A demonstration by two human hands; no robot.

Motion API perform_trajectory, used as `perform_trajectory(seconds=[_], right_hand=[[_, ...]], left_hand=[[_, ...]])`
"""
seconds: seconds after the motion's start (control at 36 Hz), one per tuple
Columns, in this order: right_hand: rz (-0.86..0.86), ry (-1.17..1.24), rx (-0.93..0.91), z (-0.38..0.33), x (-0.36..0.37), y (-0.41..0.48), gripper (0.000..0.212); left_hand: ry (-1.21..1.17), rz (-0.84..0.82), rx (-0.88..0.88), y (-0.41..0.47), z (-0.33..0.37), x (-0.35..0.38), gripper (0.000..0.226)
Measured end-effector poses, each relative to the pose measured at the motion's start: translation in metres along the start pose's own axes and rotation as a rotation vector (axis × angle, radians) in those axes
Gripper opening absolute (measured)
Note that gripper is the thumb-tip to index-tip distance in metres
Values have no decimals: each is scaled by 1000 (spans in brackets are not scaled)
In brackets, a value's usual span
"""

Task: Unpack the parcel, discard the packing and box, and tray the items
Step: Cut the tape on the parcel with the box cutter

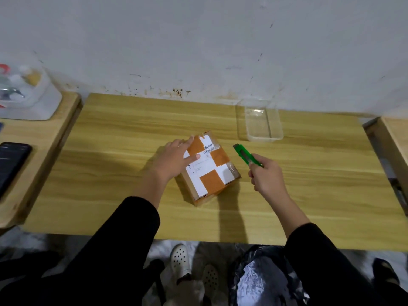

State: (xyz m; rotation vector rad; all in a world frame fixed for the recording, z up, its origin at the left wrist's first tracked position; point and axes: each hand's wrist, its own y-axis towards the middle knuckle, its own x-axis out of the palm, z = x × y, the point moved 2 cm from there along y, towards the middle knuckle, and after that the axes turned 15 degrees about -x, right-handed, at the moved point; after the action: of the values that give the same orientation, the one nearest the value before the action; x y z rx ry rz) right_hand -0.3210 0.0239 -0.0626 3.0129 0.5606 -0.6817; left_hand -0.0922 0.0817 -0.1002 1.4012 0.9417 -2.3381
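Your small brown cardboard parcel (208, 167), patched with orange tape and a white shipping label, sits sealed near the middle of the light wooden tabletop (110, 184), turned at an angle to the tabletop's edges. Your left hand (174, 156) rests flat on the parcel's left side and top, its grip spread, fingers stretched over the label and thumb lying across the white paper. Your right hand (266, 175) hovers just beside the parcel's right edge, apart from it, with its grip pressed closed around the handle of a green plastic utility knife (247, 155). The knife's tip points away from you, toward the far edge of the tabletop, level with the parcel's far right corner. A clear, empty rectangular plastic tray (263, 124) stands near the far edge, beyond the knife and right of the parcel. Below the tabletop's near edge, on the floor by your right sleeve, a black plastic bag (260, 277) lies open.
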Motion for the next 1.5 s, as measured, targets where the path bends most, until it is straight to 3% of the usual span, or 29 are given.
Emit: perform_trajectory(seconds=[0.14, 0.25, 0.47, 0.72, 1.14, 1.5], right_hand=[[20, 14, 18, -4, 5, 6, 33], [5, 7, 1, -9, 12, 5, 32], [-48, -46, -34, -16, 22, 2, 30], [-101, -260, -119, -20, 26, 4, 28], [-238, -452, -114, -28, 15, -12, 16], [-263, -419, -107, -19, -2, -44, 15]], left_hand=[[-111, 199, -316, -20, 2, 0, 65], [-200, 218, -496, -36, -2, 11, 70], [-371, 158, -422, -58, -5, 33, 75], [-515, 63, -325, -55, -9, 32, 78], [-598, 72, -439, -60, 2, 31, 74], [-564, 68, -482, -62, 6, 28, 72]])
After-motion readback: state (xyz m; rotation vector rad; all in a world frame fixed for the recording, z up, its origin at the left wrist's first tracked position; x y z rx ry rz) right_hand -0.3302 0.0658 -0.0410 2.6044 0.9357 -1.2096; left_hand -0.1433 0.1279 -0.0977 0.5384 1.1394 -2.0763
